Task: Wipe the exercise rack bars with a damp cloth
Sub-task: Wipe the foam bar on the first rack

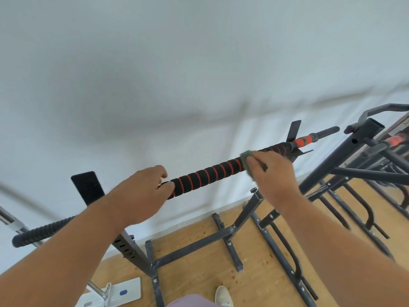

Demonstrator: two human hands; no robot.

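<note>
Running slantwise across the middle of the frame, from lower left to upper right, the padded bar [208, 173] wears black foam wound with a thin red spiral. The left hand [141, 191] is at centre left, its grip clenched around the foam, fingers curled over the top and the thumb tip lying on the padding. The right hand [272, 173] is right of centre and higher up the bar; its grip holds a green cloth [246, 161] bunched against the foam, with only a rim of the cloth visible past the thumb and fingers. Both bare forearms reach in from the bottom corners.

Beyond the right hand the foam ends at a dark bracket, then an orange collar [303, 141] and a ribbed black end grip [327, 131] toward the upper right. At lower left the other ribbed end [42, 232] of the bar pokes out under the left forearm, with a flat black plate [87, 187] standing above it.

Below the bar, the dark steel rack frame [194, 247] stands on a wooden floor [199, 282]. More dark frames [354, 171] crowd the right edge. A white wall [155, 63] fills the upper half. A pale shoe [223, 295] shows at the bottom centre, and a white plate with a blue mark [124, 292] lies at the bottom left.
</note>
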